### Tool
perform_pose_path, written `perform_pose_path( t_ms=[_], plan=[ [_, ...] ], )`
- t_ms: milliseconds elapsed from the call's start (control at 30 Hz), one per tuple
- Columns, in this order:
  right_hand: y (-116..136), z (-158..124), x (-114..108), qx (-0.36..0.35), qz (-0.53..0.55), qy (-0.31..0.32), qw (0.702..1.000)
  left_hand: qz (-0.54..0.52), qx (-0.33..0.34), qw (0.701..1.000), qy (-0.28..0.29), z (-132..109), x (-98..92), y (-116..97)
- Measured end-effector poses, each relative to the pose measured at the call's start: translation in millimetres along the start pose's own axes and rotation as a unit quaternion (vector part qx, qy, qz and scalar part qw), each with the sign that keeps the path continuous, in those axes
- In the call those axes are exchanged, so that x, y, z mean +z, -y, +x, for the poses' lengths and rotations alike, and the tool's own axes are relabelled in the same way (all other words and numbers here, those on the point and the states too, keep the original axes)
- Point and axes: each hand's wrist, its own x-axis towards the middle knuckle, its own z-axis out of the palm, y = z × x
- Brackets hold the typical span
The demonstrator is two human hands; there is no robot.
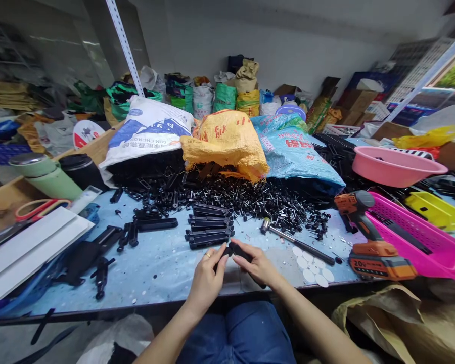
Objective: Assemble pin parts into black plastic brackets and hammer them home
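Observation:
My left hand (207, 278), a ring on one finger, is closed on a small round black piece (228, 251). Close against it, my right hand (261, 265) grips a long black plastic part (241, 251), whose far end sticks out below the palm. The two pieces meet or nearly meet at the fingertips; I cannot tell if they are joined. Just beyond my hands lies a stack of similar black plastic parts (209, 233). A hammer (299, 243) rests to the right, near several white discs (316, 268).
Small black pins (242, 197) are heaped behind, spilling below white (151, 126), orange (225, 141) and blue sacks (288, 146). An orange-black cordless drill (375, 247) and pink basket (447, 253) stand right. White boards (34, 247), scissors (40, 208) and a green flask (47, 177) are left.

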Motion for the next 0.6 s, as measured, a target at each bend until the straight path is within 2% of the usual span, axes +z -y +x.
perform_pose_path(
  t_ms=[67,100,133,200,267,333,400,467,533,600],
  plan=[
    [3.0,-8.0,3.0,-0.082,-0.120,0.105,0.984,0.025,0.034,0.999,-0.010,8.0,-8.7,-5.7],
    [4.0,-11.6,4.3,-0.101,-0.149,0.136,0.974,0.027,0.044,0.999,-0.013,12.3,-14.0,-8.8],
    [4.6,-14.3,4.6,-0.097,-0.150,0.132,0.975,0.026,0.052,0.998,-0.019,15.9,-19.2,-11.9],
    [4.7,-16.1,1.4,-0.036,-0.071,0.035,0.996,0.021,0.055,0.998,-0.033,19.4,-27.1,-16.8],
    [4.8,-12.8,-5.0,0.040,0.061,-0.054,0.996,0.014,0.056,0.998,-0.017,17.2,-28.2,-19.4],
    [6.2,-6.5,-10.7,0.077,0.165,-0.074,0.981,0.005,0.067,0.998,0.015,11.1,-22.3,-20.2],
    [8.8,0.2,-14.3,0.070,0.194,-0.070,0.976,-0.001,0.081,0.996,0.024,4.7,-14.2,-20.1],
    [11.3,5.1,-17.9,0.023,0.140,-0.076,0.987,0.008,0.093,0.995,0.022,0.1,-9.3,-19.6],
    [12.6,7.7,-23.6,-0.060,0.024,-0.081,0.995,0.028,0.106,0.994,0.023,-2.5,-9.4,-18.9],
    [13.0,8.6,-30.1,-0.141,-0.088,-0.075,0.983,0.055,0.124,0.991,0.017,-4.1,-11.5,-18.6]
  ],
)
